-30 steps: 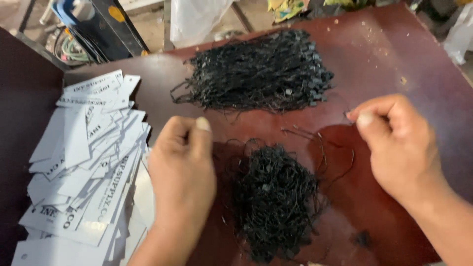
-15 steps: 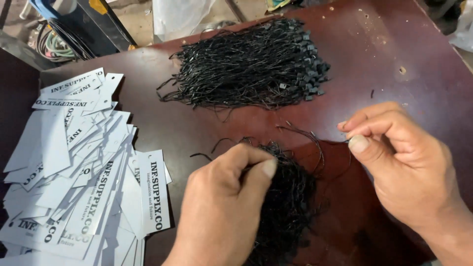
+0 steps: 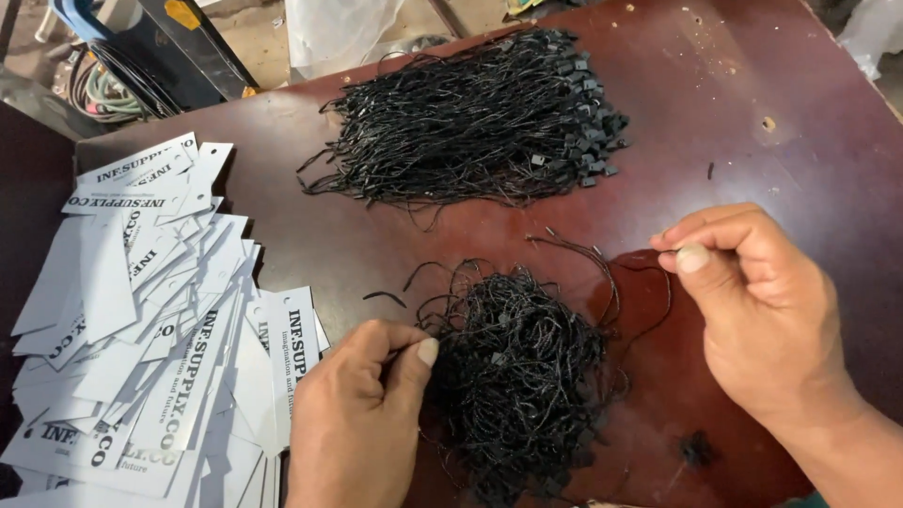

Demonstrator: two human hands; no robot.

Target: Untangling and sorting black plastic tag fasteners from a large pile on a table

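Observation:
My left hand (image 3: 362,414) rests on the dark red table (image 3: 781,122), thumb and fingers pinched at the left edge of a tangled pile of black strings (image 3: 522,376). My right hand (image 3: 752,301) hovers to the right of that pile, thumb and forefinger pinched on a thin black string (image 3: 649,282) that loops back toward the pile. A larger, neater bundle of black strings with small plastic locks (image 3: 480,122) lies farther back. White paper tags with black print (image 3: 141,310) are spread in a heap to the left of my left hand.
Beyond the table's far edge stand a dark metal frame with coiled cables (image 3: 113,75) and a white plastic bag (image 3: 329,28). A small black scrap (image 3: 698,450) lies near my right wrist. The table's right edge runs close to a pale object (image 3: 870,33).
My left hand has moved right, from beside the tags to the tangled string pile. My right hand stays pinched, now holding a string drawn out to the right.

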